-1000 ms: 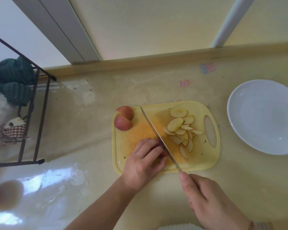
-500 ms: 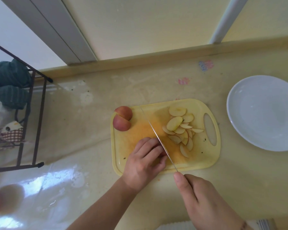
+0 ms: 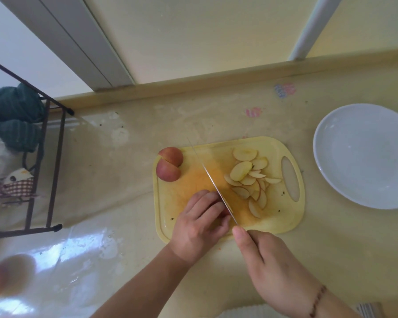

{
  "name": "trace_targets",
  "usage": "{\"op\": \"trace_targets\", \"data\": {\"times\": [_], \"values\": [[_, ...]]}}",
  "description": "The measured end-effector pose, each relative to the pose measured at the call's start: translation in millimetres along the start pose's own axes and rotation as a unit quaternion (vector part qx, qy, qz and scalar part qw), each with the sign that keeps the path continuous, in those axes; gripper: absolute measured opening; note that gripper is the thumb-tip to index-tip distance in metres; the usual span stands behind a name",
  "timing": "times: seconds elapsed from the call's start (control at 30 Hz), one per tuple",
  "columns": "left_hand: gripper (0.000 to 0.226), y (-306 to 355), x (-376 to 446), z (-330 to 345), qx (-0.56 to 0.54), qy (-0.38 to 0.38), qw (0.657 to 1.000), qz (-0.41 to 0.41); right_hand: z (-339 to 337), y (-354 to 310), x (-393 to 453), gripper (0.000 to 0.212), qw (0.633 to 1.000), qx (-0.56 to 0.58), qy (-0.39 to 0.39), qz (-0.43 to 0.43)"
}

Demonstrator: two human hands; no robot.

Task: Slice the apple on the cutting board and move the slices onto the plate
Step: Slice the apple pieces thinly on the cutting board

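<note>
A yellow cutting board (image 3: 278, 222) lies on the counter. Two red apple pieces (image 3: 169, 166) sit at its far left corner. Several thin apple slices (image 3: 251, 180) are heaped on its right half. My left hand (image 3: 200, 223) is curled over an apple piece near the board's front edge; that piece is almost hidden, a sliver of red showing at my fingertips. My right hand (image 3: 269, 269) grips the handle of a knife (image 3: 213, 180), index finger along the spine. The blade runs diagonally across the board, right beside my left fingertips. The white plate (image 3: 363, 154) on the right holds nothing.
A dark metal rack (image 3: 48, 161) with green cloth and a checked fabric stands at the left. The counter ends at a wooden ledge along the wall behind. A blurred pale object fills the lower left corner.
The knife blade has tipped from flat-looking to edge-on and drawn slightly toward me beside my left fingers. My left hand stays on the hidden apple piece. The view has shifted a little.
</note>
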State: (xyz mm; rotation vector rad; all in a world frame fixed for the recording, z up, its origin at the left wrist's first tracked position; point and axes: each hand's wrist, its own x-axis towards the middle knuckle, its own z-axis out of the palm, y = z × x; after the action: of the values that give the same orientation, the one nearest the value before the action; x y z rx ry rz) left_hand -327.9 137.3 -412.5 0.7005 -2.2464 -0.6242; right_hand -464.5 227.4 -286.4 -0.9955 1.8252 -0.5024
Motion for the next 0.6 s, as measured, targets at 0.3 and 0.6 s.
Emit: {"op": "trace_targets", "data": {"times": [0.3,0.6], "values": [[0.018,0.1,-0.2,-0.6,-0.007,-0.001,1.000,-0.001,0.6,7.0,-5.0,0.062,1.000,0.004,-0.004,0.000],[0.015,0.6,1.5,-0.4,-0.015,0.016,1.000,-0.007,1.4,17.1,-3.0,0.062,1.000,0.001,-0.020,0.020]]}}
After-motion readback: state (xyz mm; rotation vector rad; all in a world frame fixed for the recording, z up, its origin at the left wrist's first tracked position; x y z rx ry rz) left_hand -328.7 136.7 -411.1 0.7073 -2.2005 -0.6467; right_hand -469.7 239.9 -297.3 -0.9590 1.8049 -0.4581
